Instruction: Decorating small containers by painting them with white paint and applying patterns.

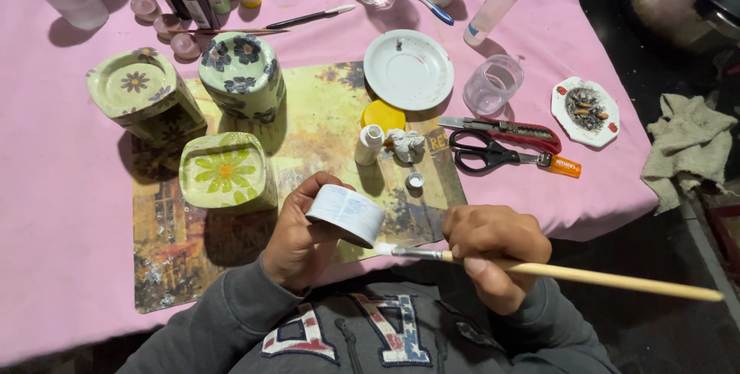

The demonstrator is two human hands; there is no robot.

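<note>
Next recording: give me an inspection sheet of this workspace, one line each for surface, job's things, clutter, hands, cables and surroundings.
Surface: pink tablecloth with a printed mat on it.
Job's things: small white can; wooden-handled brush, bristle tip at the can's lower edge.
Clutter: three flower-decorated containers, white plate, clear cup, scissors, utility knife, ashtray, bottles at the far edge.
Hands: left hand grips the can; right hand holds the brush.
Cables: nothing seen.
Surroundings: grey rag on the dark floor right of the table.
</note>
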